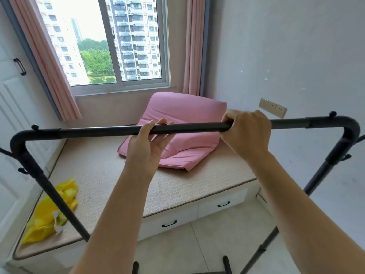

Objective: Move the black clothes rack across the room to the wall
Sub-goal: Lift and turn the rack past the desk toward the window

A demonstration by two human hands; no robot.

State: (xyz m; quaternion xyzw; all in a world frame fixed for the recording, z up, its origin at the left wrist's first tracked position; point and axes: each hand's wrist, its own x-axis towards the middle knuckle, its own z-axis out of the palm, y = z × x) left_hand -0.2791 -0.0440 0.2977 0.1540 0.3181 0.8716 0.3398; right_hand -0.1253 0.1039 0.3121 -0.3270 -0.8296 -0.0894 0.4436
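Raised platform (102,175) under a window (110,46), with a cushion and a bag on it.

A pink cushion (183,113) sits toward the platform's back edge, its upper half propped up and its lower half flat on the woven mat. A crumpled yellow plastic bag (45,216) lies near the front left corner. Two white drawers (223,206) with black handles fill the front face. Pink curtains (49,62) hang at both sides of the window, and a white cupboard door (11,99) stands along the left edge.

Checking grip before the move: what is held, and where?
The black clothes rack, by its top bar: right hand wrapped over it, left hand curled around it.
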